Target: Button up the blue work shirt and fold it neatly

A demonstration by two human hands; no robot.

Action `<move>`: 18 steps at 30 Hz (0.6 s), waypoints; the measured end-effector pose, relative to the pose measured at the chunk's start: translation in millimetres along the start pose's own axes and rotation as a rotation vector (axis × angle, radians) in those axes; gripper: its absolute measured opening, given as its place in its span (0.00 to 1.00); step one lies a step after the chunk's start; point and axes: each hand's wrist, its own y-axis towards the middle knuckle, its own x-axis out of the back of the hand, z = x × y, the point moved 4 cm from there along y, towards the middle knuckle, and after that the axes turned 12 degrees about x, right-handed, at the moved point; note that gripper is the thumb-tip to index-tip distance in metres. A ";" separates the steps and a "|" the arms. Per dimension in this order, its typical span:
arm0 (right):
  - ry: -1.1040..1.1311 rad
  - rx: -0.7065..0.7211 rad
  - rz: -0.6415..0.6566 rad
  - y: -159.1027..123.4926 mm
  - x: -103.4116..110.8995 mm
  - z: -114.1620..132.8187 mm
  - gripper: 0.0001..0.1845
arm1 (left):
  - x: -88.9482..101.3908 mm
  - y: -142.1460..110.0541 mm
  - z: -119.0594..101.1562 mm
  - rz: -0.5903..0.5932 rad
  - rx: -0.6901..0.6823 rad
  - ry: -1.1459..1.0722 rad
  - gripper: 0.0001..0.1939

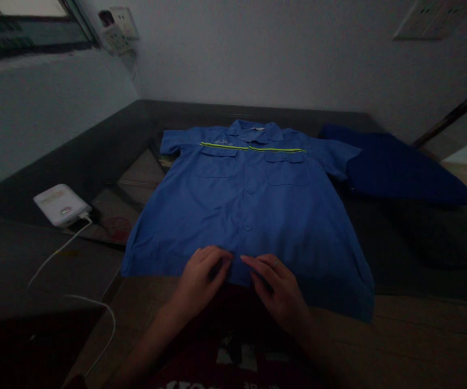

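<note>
A blue short-sleeved work shirt lies spread front side up, its collar away from me. A yellow-green stripe crosses the chest above two flap pockets, and buttons run down the front placket. At the bottom of that placket, my left hand pinches the cloth with thumb and fingers close together. Just to its right, my right hand, with a ring on one finger, has its fingertips on the same strip of cloth, thumb lower down. The fingertips of the two hands are a small gap apart.
Darker blue folded cloth lies on the right, partly under the shirt's sleeve. On the left a white power bank sits on the dark tabletop, with a white cable trailing towards me. Walls with sockets stand behind.
</note>
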 end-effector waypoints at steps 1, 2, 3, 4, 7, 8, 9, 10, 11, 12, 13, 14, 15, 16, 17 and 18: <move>0.029 -0.023 -0.040 -1.3 2.4 -1.1 0.22 | -1.9 -1.1 -1.3 0.036 -0.024 0.025 0.06; 0.045 -0.046 -0.072 -2.4 4.6 -2.0 0.21 | -4.3 -2.2 -2.7 0.072 -0.050 0.055 0.05; 0.051 -0.069 -0.098 -3.1 6.4 -2.7 0.19 | -6.8 -3.1 -3.9 0.104 -0.079 0.090 0.05; 0.053 -0.087 -0.116 -3.5 7.8 -3.2 0.18 | -9.5 -3.7 -4.9 0.129 -0.107 0.131 0.05; 0.064 -0.114 -0.132 -3.1 8.7 -3.5 0.14 | -17.3 -4.4 -5.9 0.140 -0.178 0.258 0.08; 0.069 -0.113 -0.133 -2.9 8.2 -3.6 0.12 | -19.5 -4.3 -5.7 0.128 -0.193 0.291 0.08; 0.072 -0.109 -0.133 -2.7 7.6 -3.7 0.11 | -21.4 -4.0 -5.3 0.113 -0.202 0.316 0.07; 0.073 -0.107 -0.132 -2.6 6.8 -4.1 0.09 | -23.1 -3.8 -4.9 0.096 -0.209 0.335 0.06; 0.075 -0.107 -0.132 -2.7 6.0 -4.6 0.09 | -24.4 -3.6 -4.4 0.077 -0.214 0.349 0.05; 0.077 -0.106 -0.132 -2.8 5.3 -5.1 0.08 | -25.5 -3.5 -4.0 0.059 -0.221 0.361 0.04; 0.078 -0.107 -0.132 -3.0 4.7 -5.5 0.08 | -26.2 -3.4 -3.7 0.038 -0.231 0.369 0.03; 0.076 -0.108 -0.133 -3.1 4.3 -5.9 0.08 | -26.7 -3.3 -3.4 0.017 -0.243 0.376 0.03; 0.073 -0.109 -0.132 -3.1 4.1 -6.1 0.08 | -26.9 -3.2 -3.2 -0.003 -0.260 0.378 0.04; 0.069 -0.110 -0.134 -3.1 4.1 -6.0 0.09 | -26.8 -3.1 -3.1 -0.023 -0.280 0.376 0.05; 0.065 -0.110 -0.135 -2.9 4.3 -5.8 0.09 | -26.6 -2.9 -3.1 -0.042 -0.302 0.369 0.06; 0.062 -0.110 -0.136 -2.7 4.6 -5.6 0.09 | -26.4 -2.5 -3.1 -0.053 -0.322 0.361 0.08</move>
